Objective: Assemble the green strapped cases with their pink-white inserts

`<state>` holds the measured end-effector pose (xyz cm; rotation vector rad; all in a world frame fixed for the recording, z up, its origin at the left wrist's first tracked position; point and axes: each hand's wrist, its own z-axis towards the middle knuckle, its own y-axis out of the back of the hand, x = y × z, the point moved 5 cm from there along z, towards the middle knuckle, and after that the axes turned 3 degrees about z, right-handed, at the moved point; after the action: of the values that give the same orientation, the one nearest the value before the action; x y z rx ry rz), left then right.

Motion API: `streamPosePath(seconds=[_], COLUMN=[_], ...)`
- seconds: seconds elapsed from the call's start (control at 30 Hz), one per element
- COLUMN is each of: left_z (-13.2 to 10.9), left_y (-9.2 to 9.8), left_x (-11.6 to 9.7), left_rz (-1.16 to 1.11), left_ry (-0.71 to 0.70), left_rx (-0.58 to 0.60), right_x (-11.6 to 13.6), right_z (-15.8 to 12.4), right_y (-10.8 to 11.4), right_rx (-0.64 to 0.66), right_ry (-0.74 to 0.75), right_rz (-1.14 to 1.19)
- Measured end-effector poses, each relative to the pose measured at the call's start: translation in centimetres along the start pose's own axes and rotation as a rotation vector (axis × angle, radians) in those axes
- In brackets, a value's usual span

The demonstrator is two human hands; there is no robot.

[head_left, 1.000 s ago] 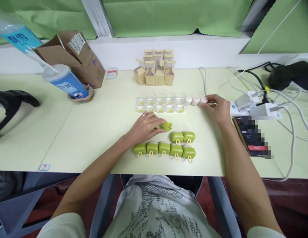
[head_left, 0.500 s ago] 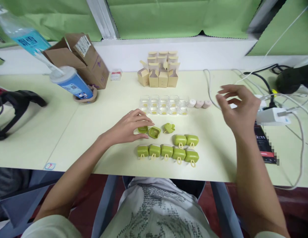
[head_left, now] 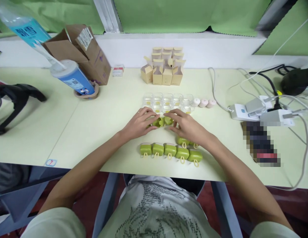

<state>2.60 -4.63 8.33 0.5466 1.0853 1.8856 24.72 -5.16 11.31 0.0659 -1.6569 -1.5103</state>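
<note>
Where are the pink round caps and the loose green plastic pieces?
Pink round caps [head_left: 203, 103]: head view, middle cap's top.
Loose green plastic pieces [head_left: 158, 122]: head view, left piece's visible top.

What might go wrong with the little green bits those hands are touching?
The loose green pieces are small and squeezed between the left hand and right hand, so one might slip or skid away.
The clear cups sit just behind both hands; a nudge may knock them.
The right wrist hangs over the closed green cases and might shove that row.
</note>
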Motion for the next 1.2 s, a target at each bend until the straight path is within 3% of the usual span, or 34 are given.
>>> streamPosePath(seconds=[0.1,0.27,0.33,0.57,0.7,0.83,0.9,0.97,1.1,1.2], left_z=[0.0,-0.1,-0.1,1.8,4.1,5.4,5.5,5.3,4.3,3.6], left_y=[0.2,0.8,1.1,3.5,3.3,2.3,2.2,2.5,3.4,3.5], left_x=[0.2,-0.3,-0.4,-3.0,-4.8,-4.4,-3.6,-3.0,-2.2,-2.4], left_rz=[0.094,0.158,0.168,0.023,-0.029,-0.037,-0.089,-0.135,-0.229,-0.269], left_ry=[0.025,0.062,0.079,-0.017,-0.107,-0.120,-0.095,-0.064,0.044,0.117], left_rx=[0.009,-0.053,-0.104,-0.263,-0.226,-0.227,-0.266,-0.322,-0.450,-0.487], right_x=[-0.1,-0.6,-0.9,-2.1,-1.9,-1.4,-1.5,-1.9,-3.3,-4.1], right_z=[-2.0,-4.6,-4.7,-3.9,-3.7,-3.8,-3.8,-3.5,-2.7,-2.4], right_y=[1.8,1.6,1.2,2.4,3.3,2.0,1.2,0.9,1.5,2.4], right_rx=[-0.045,0.205,0.245,0.100,0.033,0.250,0.376,0.418,0.354,0.241], right_ry=[-0.015,-0.077,-0.090,-0.107,-0.129,-0.129,-0.096,-0.055,-0.041,0.000], right_rz=[0.005,-0.126,-0.089,0.316,0.219,-0.034,-0.053,0.004,0.326,0.401])
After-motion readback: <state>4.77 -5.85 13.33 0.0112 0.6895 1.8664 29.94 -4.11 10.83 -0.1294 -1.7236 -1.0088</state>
